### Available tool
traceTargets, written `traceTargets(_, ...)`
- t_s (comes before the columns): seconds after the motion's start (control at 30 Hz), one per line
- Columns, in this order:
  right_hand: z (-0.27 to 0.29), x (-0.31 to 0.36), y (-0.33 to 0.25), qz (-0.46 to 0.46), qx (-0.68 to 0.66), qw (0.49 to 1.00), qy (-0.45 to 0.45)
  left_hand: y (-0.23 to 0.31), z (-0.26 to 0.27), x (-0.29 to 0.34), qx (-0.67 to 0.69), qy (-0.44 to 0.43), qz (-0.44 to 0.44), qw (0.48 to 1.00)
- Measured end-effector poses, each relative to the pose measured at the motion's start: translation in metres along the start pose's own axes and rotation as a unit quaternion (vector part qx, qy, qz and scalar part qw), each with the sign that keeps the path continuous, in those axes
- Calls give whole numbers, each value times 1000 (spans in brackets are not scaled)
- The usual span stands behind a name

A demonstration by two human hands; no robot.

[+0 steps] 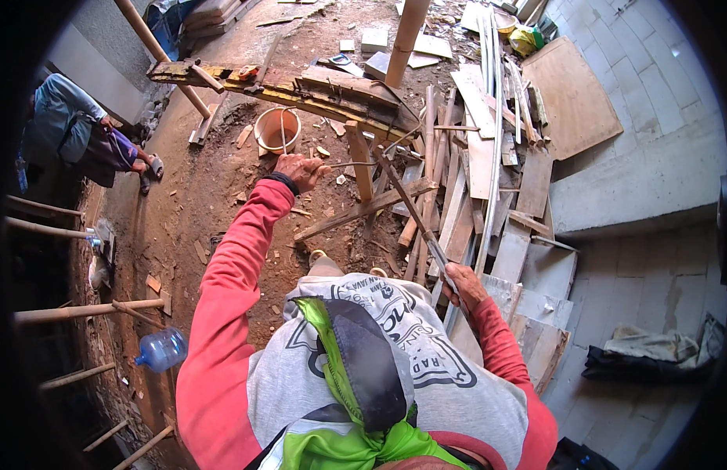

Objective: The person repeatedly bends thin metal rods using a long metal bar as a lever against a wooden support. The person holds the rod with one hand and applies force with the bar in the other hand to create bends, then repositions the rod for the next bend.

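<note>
My left hand (301, 171) is closed around a thin metal rod (351, 164), which runs right toward the end of a workbench beam (344, 106). A thin straight length also rises from beside that hand across the bucket's mouth; I cannot tell if it is the same rod. In my right hand (465, 287) is the lower end of a long metal bar (410, 205), slanting up and left. Its far end meets the rod beside the beam. The beam is a rough, yellow-edged timber on wooden posts.
An orange bucket (278, 130) stands beyond my left hand. Loose planks (477, 149) pile up at the right, near a plywood sheet (571, 98) and a block wall. A person (89, 129) is at the far left. A blue water jug (161, 349) lies near bamboo poles (89, 312).
</note>
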State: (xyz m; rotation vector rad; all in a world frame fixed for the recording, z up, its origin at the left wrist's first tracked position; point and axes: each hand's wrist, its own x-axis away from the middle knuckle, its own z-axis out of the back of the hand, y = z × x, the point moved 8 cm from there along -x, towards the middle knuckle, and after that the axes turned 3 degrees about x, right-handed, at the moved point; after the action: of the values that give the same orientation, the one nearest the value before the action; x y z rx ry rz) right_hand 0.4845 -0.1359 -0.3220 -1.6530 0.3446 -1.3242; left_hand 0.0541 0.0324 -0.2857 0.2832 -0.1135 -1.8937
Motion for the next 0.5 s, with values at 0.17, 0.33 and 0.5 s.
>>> traceTargets(0.17, -2, -2, -1, -29, -9, 999, -13, -15, -12, -2, -32, -20, 0, 999)
traceTargets(0.33, -7, -2, -12, 7, 7, 998, -63, -29, -12, -7, -14, -46, 31, 998)
traceTargets(0.5, -25, 16, -34, -4, -50, 995, -87, -41, -10, -14, -11, -107, 34, 994)
